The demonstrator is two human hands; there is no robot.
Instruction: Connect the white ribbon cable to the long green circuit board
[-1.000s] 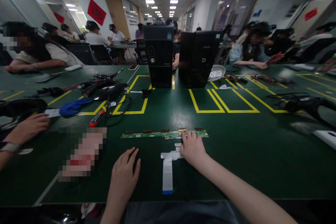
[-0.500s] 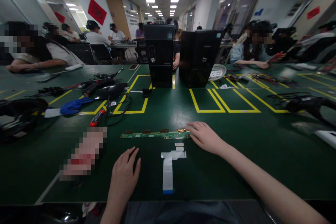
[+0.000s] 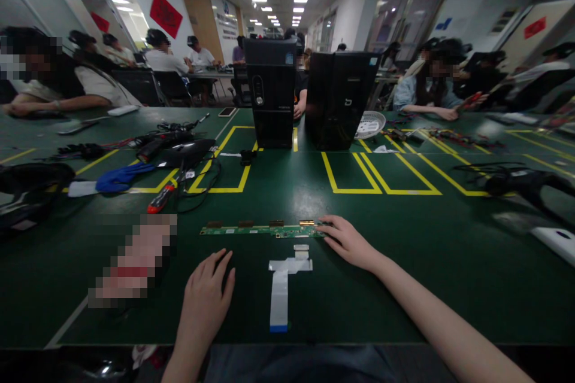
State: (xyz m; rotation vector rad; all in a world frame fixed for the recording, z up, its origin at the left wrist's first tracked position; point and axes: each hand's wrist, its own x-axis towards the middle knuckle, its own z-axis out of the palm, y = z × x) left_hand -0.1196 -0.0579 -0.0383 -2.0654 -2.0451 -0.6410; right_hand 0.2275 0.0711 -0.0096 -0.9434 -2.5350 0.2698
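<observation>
A long, narrow green circuit board (image 3: 256, 230) lies flat on the table, with copper-coloured tabs along its far edge. At its right end rests my right hand (image 3: 348, 242), fingers spread and the fingertips at or on the board's end; whether they press on it I cannot tell. My left hand (image 3: 207, 287) lies on the tabletop, fingers apart, nearer to me than the board and holding nothing. Between the hands, a white flat ribbon cable (image 3: 279, 299) with a blue end lies folded into a T shape, a small white connector piece (image 3: 301, 249) at its top.
Two black computer towers (image 3: 274, 96) (image 3: 336, 99) stand across the green table. Left are a red-handled screwdriver (image 3: 160, 199), a blue glove (image 3: 121, 177), black cables and a blurred-out item (image 3: 139, 257). A white basket (image 3: 371, 124) and a black device (image 3: 530, 179) are right. People sit around.
My right hand has drawn slightly back towards me at the board's end. The whole view has shifted a little; the board, ribbon cable and left hand otherwise look unchanged.
</observation>
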